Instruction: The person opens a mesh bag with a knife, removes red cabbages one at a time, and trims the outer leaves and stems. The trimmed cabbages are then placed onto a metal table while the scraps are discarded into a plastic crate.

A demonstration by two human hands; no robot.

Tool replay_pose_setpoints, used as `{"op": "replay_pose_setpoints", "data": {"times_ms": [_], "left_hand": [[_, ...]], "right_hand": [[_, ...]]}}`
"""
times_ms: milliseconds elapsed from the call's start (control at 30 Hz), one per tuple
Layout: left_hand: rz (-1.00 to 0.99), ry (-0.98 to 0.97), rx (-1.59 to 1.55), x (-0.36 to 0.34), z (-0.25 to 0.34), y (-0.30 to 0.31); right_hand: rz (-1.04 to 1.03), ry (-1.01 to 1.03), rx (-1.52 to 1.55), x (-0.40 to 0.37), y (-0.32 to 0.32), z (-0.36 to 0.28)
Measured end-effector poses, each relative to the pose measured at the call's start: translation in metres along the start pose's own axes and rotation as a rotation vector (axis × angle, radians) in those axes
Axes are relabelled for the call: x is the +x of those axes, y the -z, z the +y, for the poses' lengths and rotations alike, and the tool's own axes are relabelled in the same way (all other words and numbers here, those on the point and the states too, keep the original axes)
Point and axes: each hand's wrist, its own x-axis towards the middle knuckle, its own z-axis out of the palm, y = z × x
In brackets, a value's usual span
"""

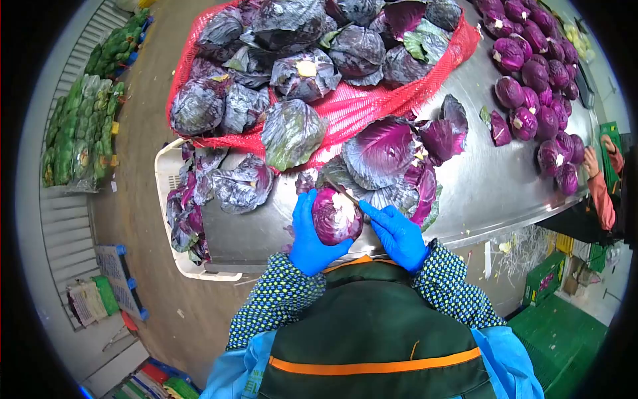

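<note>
Our L hand (pixel 307 236), in a blue glove, is cupped under and around a red cabbage (pixel 337 216), fingers wrapped on its left side, gripping it firmly just above the table edge, close to our chest. Our R hand (pixel 401 238) is closed round the handle of a knife (pixel 343 193), index finger stretched out along it; the thin blade rests on the top of the head.

We judge the step as trimming: outer leaves and stem coming off this head. The next cut calls for a steady L grip, w/ the thumb kept clear of the blade, and a shallow stroke so only the loose outer layer goes.

Just beyond the hands lie cut leaves (pixel 385 153) on the steel table (pixel 492 179). Further out, a red net sack (pixel 359 106) spills untrimmed heads. Well off to the R, a row of trimmed heads (pixel 531 100), and past it a co-worker's hand (pixel 591 163) at the table's edge. To the L, below table level, a white crate (pixel 163 173) holds discarded leaves.
</note>
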Motion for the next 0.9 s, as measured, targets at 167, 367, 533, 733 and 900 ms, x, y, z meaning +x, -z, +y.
{"op": "replay_pose_setpoints", "data": {"times_ms": [167, 367, 533, 733, 900], "left_hand": [[-0.061, 0.01, 0.074, 0.007, 0.015, 0.004], [0.022, 0.047, -0.029, 0.013, 0.004, 0.002], [0.096, -0.005, 0.07, 0.006, 0.008, -0.004], [-0.068, 0.091, -0.37, -0.006, -0.018, 0.014], [-0.031, -0.087, -0.66, -0.011, 0.046, 0.06]], "right_hand": [[-0.009, 0.065, -0.057, 0.012, -0.011, 0.016], [-0.05, -0.008, 0.019, 0.012, -0.014, 0.009], [0.203, -0.046, 0.079, 0.047, -0.019, 0.059], [0.066, -0.399, 0.492, 0.056, -0.037, 0.014], [0.166, -0.616, 0.861, 0.082, 0.018, 0.003]]}}
